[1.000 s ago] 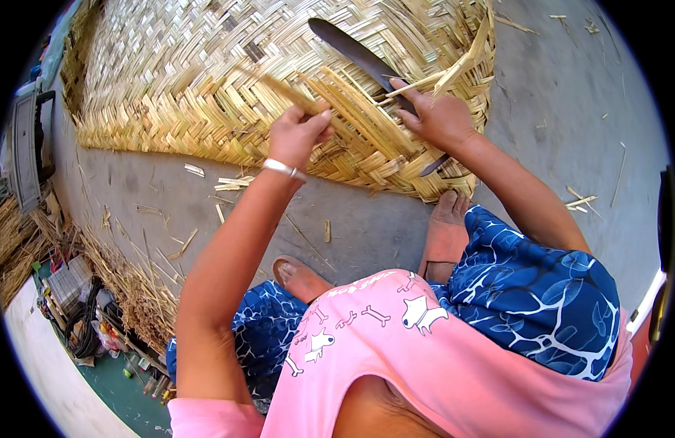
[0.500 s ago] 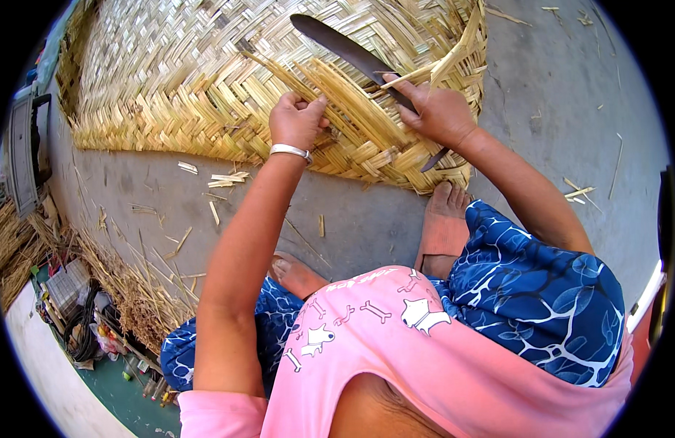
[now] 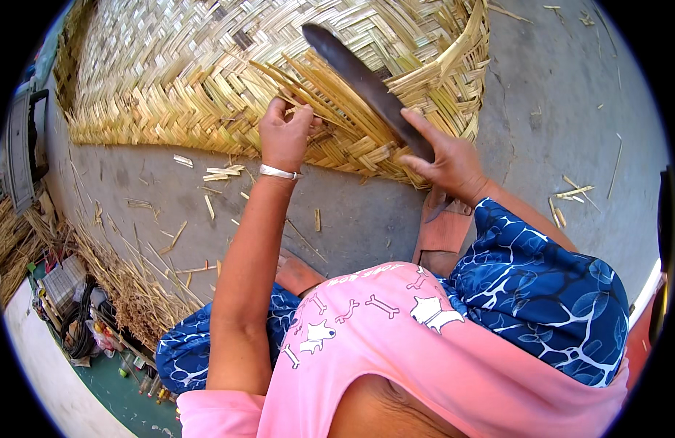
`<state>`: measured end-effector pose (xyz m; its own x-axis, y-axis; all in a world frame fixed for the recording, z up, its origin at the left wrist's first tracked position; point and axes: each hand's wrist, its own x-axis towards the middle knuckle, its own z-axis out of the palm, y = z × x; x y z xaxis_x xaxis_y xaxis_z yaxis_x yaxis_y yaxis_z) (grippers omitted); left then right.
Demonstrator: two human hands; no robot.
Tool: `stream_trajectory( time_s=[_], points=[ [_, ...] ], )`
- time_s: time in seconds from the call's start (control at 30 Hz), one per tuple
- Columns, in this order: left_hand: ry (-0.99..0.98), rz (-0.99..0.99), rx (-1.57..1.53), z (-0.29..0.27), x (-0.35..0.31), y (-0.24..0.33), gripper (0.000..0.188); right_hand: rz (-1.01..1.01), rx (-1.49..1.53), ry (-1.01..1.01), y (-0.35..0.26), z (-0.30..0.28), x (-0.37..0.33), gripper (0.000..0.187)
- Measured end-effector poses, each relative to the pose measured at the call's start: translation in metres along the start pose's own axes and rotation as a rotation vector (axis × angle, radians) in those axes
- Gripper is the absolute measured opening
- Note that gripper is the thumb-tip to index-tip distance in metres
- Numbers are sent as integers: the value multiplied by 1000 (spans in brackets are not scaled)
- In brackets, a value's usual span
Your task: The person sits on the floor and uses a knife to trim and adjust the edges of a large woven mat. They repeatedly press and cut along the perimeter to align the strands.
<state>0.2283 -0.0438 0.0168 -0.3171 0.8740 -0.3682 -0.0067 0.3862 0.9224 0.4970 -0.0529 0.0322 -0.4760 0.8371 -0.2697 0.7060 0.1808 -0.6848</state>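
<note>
A large woven reed mat [image 3: 155,80] lies on the floor before me, its near right corner close to my feet. Loose golden reed strips [image 3: 324,91] stick up from the weave between my hands. My left hand [image 3: 285,137], with a silver bangle at the wrist, is closed in a pinch at the left side of these strips, on a thin reed end. In my right hand [image 3: 450,162] is a long dark knife [image 3: 356,77], gripped near its lower end. Its broad blade slants up and left over the mat; the palm hides its grip.
Cut reed pieces [image 3: 222,173] litter the grey concrete floor [image 3: 556,95]. My sandalled feet [image 3: 445,232] stand just below the mat's edge. Dry stalks [image 3: 137,292] are heaped at the left, beside a green surface [image 3: 126,394] with cables and small items.
My right hand has come lower with the knife, and the blade now shows its broad side. My left hand has shifted slightly left and down. A few more cut pieces lie on the floor.
</note>
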Motion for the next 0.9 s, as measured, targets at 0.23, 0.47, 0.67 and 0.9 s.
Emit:
stream_trajectory(
  time_s=[0.23,0.47,0.67,0.9],
  points=[
    [-22,-256,-224,1,2,6,20,-119,-281,63,-1,27,-7,81],
    [-170,-455,-296,-10,14,14,21,-113,-380,-15,-7,21,1,79],
    [-181,-449,-170,-8,20,6,18,-51,-379,-46,-7,25,9,75],
    [-115,-365,51,7,19,0,23,-59,-444,18,-5,35,12,80]
  ],
)
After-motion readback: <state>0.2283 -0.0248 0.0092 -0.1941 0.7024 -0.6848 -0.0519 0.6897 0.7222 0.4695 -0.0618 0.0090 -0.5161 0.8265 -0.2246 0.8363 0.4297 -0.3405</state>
